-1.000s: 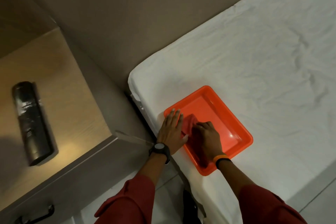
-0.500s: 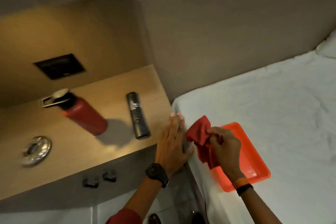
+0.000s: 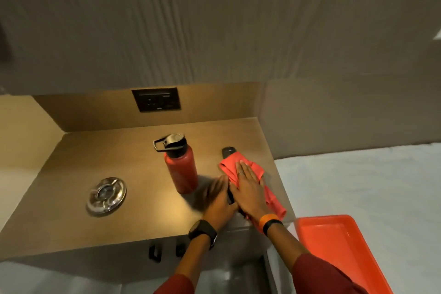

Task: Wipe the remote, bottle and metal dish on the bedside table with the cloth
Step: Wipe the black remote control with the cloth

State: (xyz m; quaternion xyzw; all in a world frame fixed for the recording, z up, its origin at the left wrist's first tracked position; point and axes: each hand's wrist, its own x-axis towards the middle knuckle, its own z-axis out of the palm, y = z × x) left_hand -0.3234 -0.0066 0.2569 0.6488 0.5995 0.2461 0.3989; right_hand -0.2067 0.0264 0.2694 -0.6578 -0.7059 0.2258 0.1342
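On the wooden bedside table the black remote lies lengthwise, mostly covered by the red cloth. My right hand presses flat on the cloth over the remote. My left hand, blurred, rests against the remote's near left side. A red bottle with a black lid stands upright just left of the hands. The round metal dish sits further left on the table.
An orange tray lies on the white bed at the lower right. A dark wall socket is set above the table's back edge. Two drawer handles show below the table front.
My right hand carried the cloth from above the tray onto the remote. My left hand moved from the table corner to the remote. The view swung left toward the table.
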